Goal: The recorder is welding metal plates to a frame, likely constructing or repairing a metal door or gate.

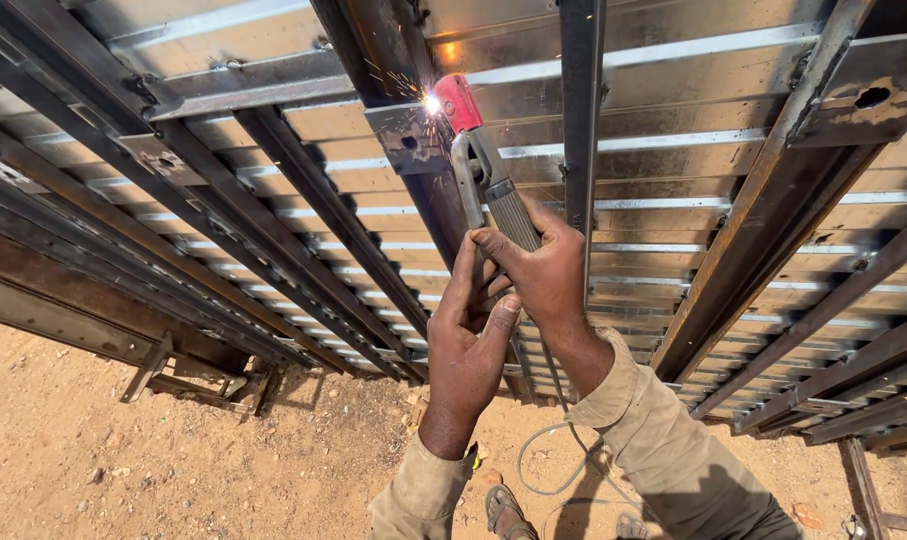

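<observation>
At the bright spark [432,103] near the top of the frame, the red-tipped welding holder [460,104] meets a small steel plate [410,138] with a hole in it, fixed to a dark upright bar [393,60] of the metal gate [223,150]. The right hand [545,272] is wrapped tight around the ribbed grey grip [511,215] of the holder, fingers fully closed on it. The left hand [468,335] is cupped against the right from below, fingers bent and bracing it, holding nothing of its own that can be seen. To do this well, I judge, the two hands should stay locked together so the tip stays put on the seam, moving slowly and evenly. A grey cable [548,455] hangs down past the sandalled feet [503,508] onto sandy ground [123,460], and should be kept clear of them.
</observation>
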